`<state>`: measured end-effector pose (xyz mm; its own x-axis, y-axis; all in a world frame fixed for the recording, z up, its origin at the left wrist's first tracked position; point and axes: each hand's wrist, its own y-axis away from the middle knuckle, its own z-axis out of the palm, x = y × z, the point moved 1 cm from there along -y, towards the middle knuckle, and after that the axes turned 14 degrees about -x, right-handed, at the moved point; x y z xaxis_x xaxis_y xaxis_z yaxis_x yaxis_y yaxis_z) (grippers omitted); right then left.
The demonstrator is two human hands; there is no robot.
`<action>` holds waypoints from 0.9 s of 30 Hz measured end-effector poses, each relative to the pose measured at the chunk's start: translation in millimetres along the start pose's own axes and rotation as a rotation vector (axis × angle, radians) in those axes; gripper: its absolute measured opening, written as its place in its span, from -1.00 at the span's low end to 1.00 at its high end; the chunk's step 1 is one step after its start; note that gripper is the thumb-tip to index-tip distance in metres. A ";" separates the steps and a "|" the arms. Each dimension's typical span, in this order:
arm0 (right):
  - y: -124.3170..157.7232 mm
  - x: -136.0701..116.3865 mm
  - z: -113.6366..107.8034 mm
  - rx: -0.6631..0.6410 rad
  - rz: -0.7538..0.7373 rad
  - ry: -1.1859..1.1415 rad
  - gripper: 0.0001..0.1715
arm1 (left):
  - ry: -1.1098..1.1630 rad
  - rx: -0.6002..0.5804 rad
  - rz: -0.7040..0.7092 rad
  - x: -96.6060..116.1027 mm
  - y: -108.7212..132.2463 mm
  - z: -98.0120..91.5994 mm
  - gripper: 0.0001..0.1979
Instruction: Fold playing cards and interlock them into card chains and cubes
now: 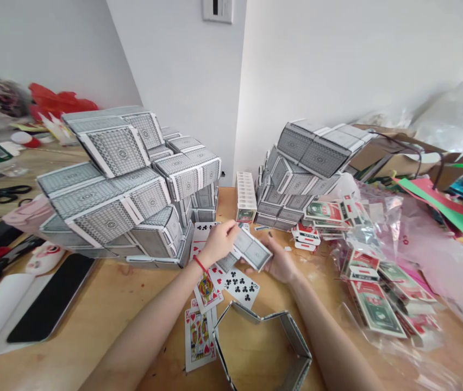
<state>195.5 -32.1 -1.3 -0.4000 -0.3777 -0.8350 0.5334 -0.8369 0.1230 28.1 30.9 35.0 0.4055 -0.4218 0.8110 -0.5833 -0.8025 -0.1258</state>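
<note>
Both my hands meet over the middle of the wooden table [105, 309]. My left hand [219, 243] pinches the top of a folded grey-backed playing card piece [251, 251], fingers closed on it. My right hand [278, 263] holds the same piece from below and the right. Under the hands lie loose face-up cards [239, 287], among them a club card and a king of hearts [199, 335]. A bent ring of joined cards [270, 336] stands on edge just in front of me.
Big stacks of folded card blocks rise at left [125, 184] and at back right [308, 163]. Red-and-green card boxes [374, 296] and crumpled plastic wrap [431, 260] cover the right side. Scissors [7, 193], a black flat object [52, 301] and clutter lie at left.
</note>
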 end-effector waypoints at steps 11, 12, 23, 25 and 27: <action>-1.1 4.2 26.8 0.031 0.015 1.412 -0.41 | 0.180 0.453 -0.253 -15.7 -2.9 -19.1 -0.71; -1.4 3.8 30.4 0.019 0.030 1.472 -0.35 | 0.191 0.475 -0.277 -17.6 -3.4 -18.8 -0.71; -4.0 0.8 35.8 0.131 0.208 1.383 -0.66 | 0.811 0.335 -0.272 -18.1 -6.0 -9.2 -0.79; -3.7 0.2 37.4 0.165 0.213 1.384 -0.60 | 0.826 0.331 -0.269 -18.9 -5.8 -9.4 -0.76; -3.1 0.2 38.0 0.225 0.248 1.400 -0.49 | 0.817 0.297 -0.271 -20.5 -5.6 -10.2 -0.73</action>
<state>165.4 -44.6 18.5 0.8015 0.0618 -0.5948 0.3002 -0.9018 0.3108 15.9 48.4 24.9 -0.1893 0.1368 0.9724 -0.2894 -0.9540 0.0778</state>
